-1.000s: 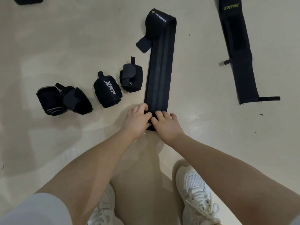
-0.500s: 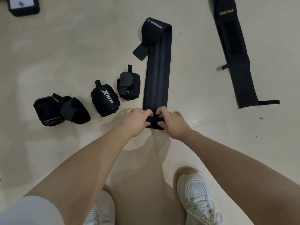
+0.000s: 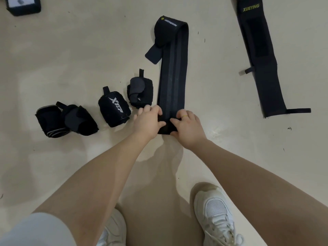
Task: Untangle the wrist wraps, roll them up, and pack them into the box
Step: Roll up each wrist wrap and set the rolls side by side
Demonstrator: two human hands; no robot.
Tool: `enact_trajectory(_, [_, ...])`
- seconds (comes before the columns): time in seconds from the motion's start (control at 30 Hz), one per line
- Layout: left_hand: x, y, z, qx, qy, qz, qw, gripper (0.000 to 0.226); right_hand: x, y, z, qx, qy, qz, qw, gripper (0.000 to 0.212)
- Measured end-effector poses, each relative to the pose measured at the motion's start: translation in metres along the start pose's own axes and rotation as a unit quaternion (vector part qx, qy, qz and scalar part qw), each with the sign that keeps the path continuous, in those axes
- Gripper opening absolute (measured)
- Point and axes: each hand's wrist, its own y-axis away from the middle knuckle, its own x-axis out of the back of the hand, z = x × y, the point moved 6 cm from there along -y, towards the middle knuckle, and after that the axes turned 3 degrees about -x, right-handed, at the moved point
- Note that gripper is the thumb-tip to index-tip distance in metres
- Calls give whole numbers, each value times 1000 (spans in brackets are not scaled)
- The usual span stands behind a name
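The wrap being rolled (image 3: 173, 75) is a long black elastic strip lying flat on the floor (image 3: 88, 41), running from the hands toward 12 o'clock, where its far end is folded back on itself with a tab sticking out. Both grips are clenched on the near end: the left hand (image 3: 148, 121) and right hand (image 3: 188, 127) each pinch the small starter roll from their own side, thumbs nearly meeting over it.

It looks soft, light and stretchy, so I'd guess it wants to spring open unless the roll is kept tight. Best hold seems to be right at the two outer edges of the roll, so the layers stay square.

Room-wise: four finished rolls (image 3: 113, 110) sit in a row at 9 to 10 o'clock, the closest one just beside the strip and nearly touching the left fingers, so that side is tight. The XUEYING wrap (image 3: 262, 64) lies flat well apart at 2 o'clock. The rolling lane toward 12 looks open. The box (image 3: 23, 6) is way off at 10 o'clock, top corner.
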Motion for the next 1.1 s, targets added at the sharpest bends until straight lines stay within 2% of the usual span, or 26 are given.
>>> enact_trajectory(0.1, [3, -4, 17, -157, -79, -5, 984, 27, 3, -11, 12, -8, -16, -42, 999, 44])
enact_trajectory(0.17, [4, -8, 18, -174, -84, -37, 981, 39, 6, -21, 19, -33, -63, -56, 996, 42])
enact_trajectory(0.2, [2, -10, 17, -175, -97, -46, 979, 45, 9, -25, 25, -61, -121, -60, 989, 42])
enact_trajectory(0.27, [-2, -9, 15, -171, -125, -34, 977, 50, 15, -30, 33, -107, -201, -61, 972, 39])
enact_trajectory(0.33, [0, -9, 15, -170, -113, -2, 979, 42, 27, -29, 31, -83, -149, 5, 985, 27])
enact_trajectory(0.4, [7, -12, 14, -143, -27, 9, 989, 33, 36, -21, 23, -30, -76, 125, 989, 20])
enact_trajectory(0.43, [11, -16, 13, -122, 14, 5, 992, 31, 36, -17, 20, -13, -67, 146, 987, 20])
enact_trajectory(0.5, [17, -25, 12, -85, 70, -15, 994, 29, 30, -15, 18, -7, -68, 126, 990, 35])
enact_trajectory(0.6, [19, -36, 12, -29, 122, -16, 992, 32, 19, -16, 22, -10, 9, 66, 998, 58])
enact_trajectory(0.7, [21, -37, 12, 44, 181, 28, 982, 37, 26, -26, 23, -17, 19, 63, 998, 51])
enact_trajectory(0.83, [18, -35, 10, 151, 286, 61, 944, 39, 35, -42, 34, -53, -132, 17, 990, 48])
enact_trajectory(0.97, [3, -33, 5, 217, 383, 33, 898, 42, 30, -34, 46, -116, -370, -17, 921, 39])
enact_trajectory(1.03, [-6, -27, 1, 252, 474, 7, 844, 37, 22, -27, 46, -147, -441, -43, 884, 35])
enact_trajectory(1.1, [-12, -17, -2, 287, 586, -24, 758, 30, 19, -21, 45, -166, -494, -45, 852, 33])
